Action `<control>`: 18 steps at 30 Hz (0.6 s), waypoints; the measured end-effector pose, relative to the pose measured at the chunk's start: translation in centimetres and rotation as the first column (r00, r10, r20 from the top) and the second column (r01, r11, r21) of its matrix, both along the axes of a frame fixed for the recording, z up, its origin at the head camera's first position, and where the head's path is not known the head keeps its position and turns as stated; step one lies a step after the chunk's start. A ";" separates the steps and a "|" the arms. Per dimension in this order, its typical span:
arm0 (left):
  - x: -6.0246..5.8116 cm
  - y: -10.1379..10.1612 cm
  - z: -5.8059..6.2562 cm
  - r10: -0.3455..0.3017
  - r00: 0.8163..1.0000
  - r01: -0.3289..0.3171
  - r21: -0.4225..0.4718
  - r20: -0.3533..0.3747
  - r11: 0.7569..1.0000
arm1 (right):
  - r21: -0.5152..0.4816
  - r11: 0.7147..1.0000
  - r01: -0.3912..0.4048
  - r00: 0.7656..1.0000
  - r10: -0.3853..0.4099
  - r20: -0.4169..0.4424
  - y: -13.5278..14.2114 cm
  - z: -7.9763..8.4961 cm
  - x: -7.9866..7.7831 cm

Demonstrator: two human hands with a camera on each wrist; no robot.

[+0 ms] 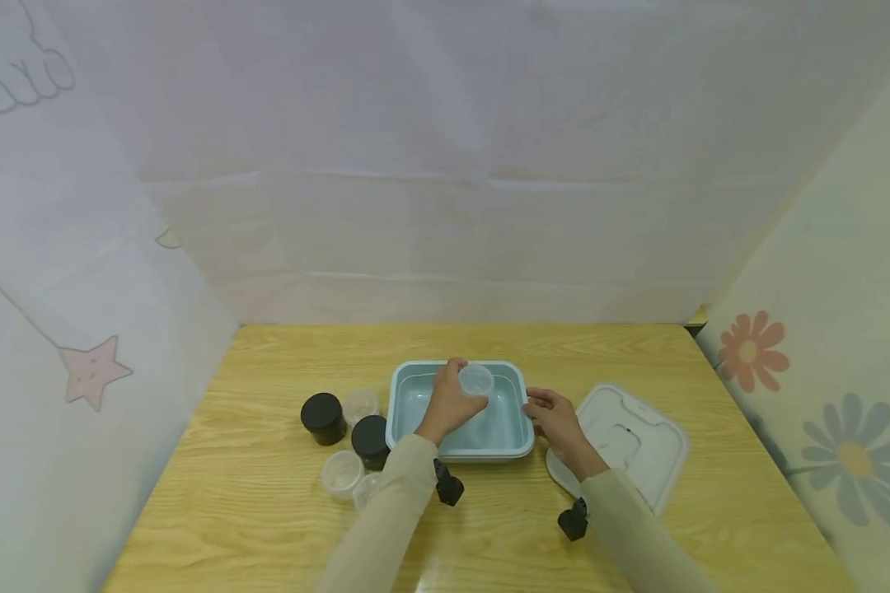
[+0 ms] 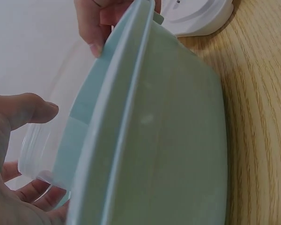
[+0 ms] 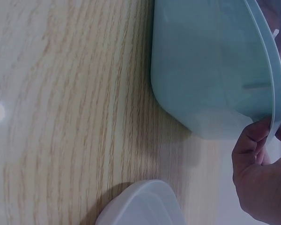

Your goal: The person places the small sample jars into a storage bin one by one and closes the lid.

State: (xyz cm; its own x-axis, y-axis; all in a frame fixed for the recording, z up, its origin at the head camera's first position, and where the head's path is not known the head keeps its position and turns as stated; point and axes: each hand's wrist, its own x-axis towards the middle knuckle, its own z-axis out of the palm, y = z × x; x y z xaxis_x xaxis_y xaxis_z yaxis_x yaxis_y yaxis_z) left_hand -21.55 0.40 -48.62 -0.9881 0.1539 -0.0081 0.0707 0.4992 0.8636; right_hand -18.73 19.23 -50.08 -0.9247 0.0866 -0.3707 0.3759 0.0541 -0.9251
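The left hand (image 1: 451,403) holds a clear cup (image 1: 477,380) at the mouth of the light-blue basin (image 1: 500,432), near its far rim; the thumb is on one side of the cup and the other fingers are bent around the opposite side. Whether this cup touches the basin, I cannot tell. The right hand (image 1: 558,418) is at the right end of the basin and pinches its rim between the thumb and the fingers. The basin stands upright on the wooden tabletop (image 1: 237,527). To the left of it there are two black round containers (image 1: 323,417), one of them just beside the basin, and three clear round containers (image 1: 342,474) are placed around them, the nearest one being partly covered by the left sleeve (image 1: 386,511). On the right side, near the right forearm, a white lid (image 1: 660,445) with a shaped recess lies flat. On each wrist a small black device (image 1: 448,486) is worn.
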 end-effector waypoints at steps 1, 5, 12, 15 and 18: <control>-0.1 0.1 -0.2 -0.003 1.000 0.003 -0.011 0.007 1.000 | -0.001 1.000 0.004 1.000 -0.004 0.003 0.0 0.0 0.0; -0.4 0.8 -0.6 -0.022 0.999 0.023 -0.031 0.028 0.999 | -0.005 1.000 -0.001 1.000 0.001 -0.005 0.1 -0.1 0.0; -0.3 2.0 -0.9 -0.029 0.998 0.031 -0.035 0.051 0.999 | 0.002 1.000 -0.003 1.000 0.003 -0.009 -0.2 0.2 0.3; -0.3 2.3 -1.2 -0.034 0.998 0.036 -0.042 0.047 0.998 | 0.003 1.000 0.007 1.000 -0.007 -0.003 -0.2 0.3 0.2; -0.4 2.7 -1.6 -0.033 0.998 0.036 -0.051 0.057 0.998 | 0.000 1.000 0.008 1.000 -0.008 -0.007 -0.2 0.4 0.2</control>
